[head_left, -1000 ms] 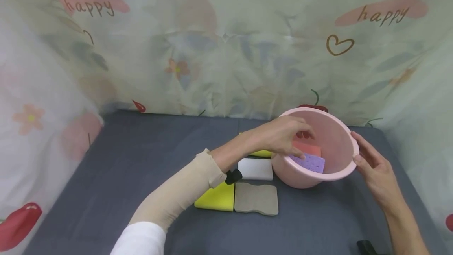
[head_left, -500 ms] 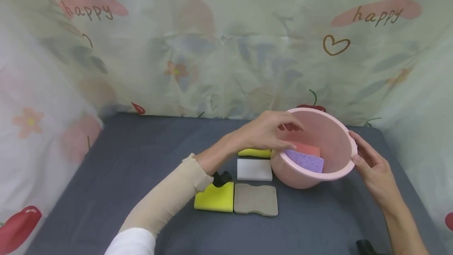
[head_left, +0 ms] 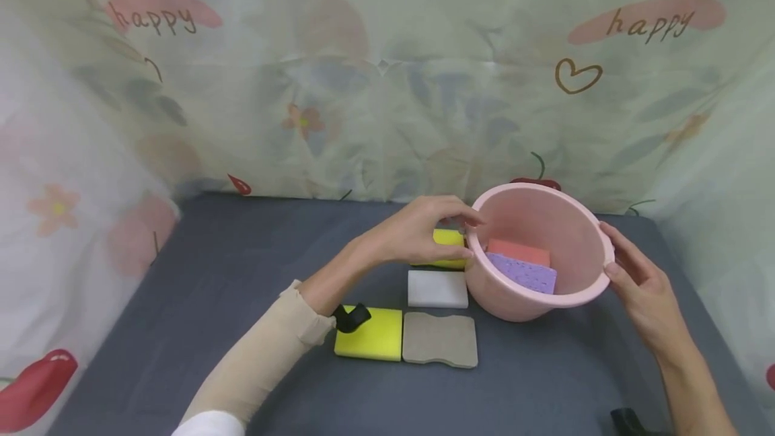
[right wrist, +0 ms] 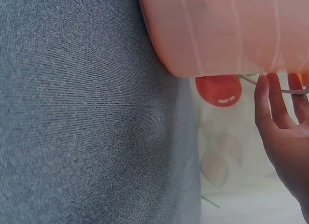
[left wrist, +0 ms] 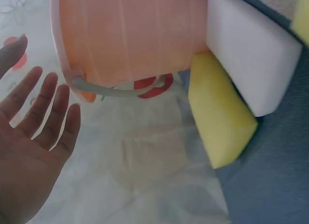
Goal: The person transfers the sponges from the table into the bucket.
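Observation:
A pink bucket (head_left: 514,305) stands at the right of the dark table. Inside it a purple sponge (head_left: 523,274) leans in front of a red sponge (head_left: 519,251). My left hand (head_left: 412,231) is at the bucket's left rim with nothing in it; its fingers (left wrist: 55,108) are spread and relaxed in the left wrist view. On the opposite side my right hand (head_left: 648,295) grips the rim, thumb at the front and fingers behind. Partly behind my left hand lies a yellow sponge (head_left: 449,237), with a white sponge (head_left: 437,289) in front of it.
Nearer on the table (head_left: 496,402), a second yellow sponge (head_left: 369,335) lies beside a grey sponge (head_left: 439,340) with wavy edges. The bucket's pale handle (left wrist: 113,92) hangs on its far side. A patterned curtain (head_left: 375,106) borders the back and sides.
My left hand has drawn back leftward out of the bucket to its rim, leaving the purple sponge uncovered. The right hand and bucket have hardly moved.

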Demonstrator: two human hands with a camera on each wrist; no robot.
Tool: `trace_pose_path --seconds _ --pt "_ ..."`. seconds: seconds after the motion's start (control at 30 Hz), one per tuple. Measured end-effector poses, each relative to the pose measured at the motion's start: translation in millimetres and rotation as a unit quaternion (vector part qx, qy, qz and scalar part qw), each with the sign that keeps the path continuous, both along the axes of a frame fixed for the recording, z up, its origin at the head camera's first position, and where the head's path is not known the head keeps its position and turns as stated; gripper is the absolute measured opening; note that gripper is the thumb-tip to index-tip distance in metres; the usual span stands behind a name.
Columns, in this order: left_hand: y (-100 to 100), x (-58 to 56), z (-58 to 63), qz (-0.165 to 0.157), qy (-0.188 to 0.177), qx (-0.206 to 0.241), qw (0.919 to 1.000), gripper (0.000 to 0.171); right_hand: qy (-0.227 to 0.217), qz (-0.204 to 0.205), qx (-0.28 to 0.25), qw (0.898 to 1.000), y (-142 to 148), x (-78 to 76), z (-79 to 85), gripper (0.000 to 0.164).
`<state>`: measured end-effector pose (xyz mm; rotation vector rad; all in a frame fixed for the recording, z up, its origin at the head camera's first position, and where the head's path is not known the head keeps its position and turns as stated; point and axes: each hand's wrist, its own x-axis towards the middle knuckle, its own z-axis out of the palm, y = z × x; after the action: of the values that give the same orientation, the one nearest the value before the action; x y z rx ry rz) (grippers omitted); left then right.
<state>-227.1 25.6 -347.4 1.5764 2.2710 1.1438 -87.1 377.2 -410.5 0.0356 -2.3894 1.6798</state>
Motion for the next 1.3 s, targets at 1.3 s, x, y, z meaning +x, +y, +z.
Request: trace_pose_path --seconds 1.3 --pt "-124 40.4 -54.9 0.09 -0.084 -0.18 0.9759 0.078 0.012 0.016 -0.073 0.997 -5 1.2 -2.2 0.059"
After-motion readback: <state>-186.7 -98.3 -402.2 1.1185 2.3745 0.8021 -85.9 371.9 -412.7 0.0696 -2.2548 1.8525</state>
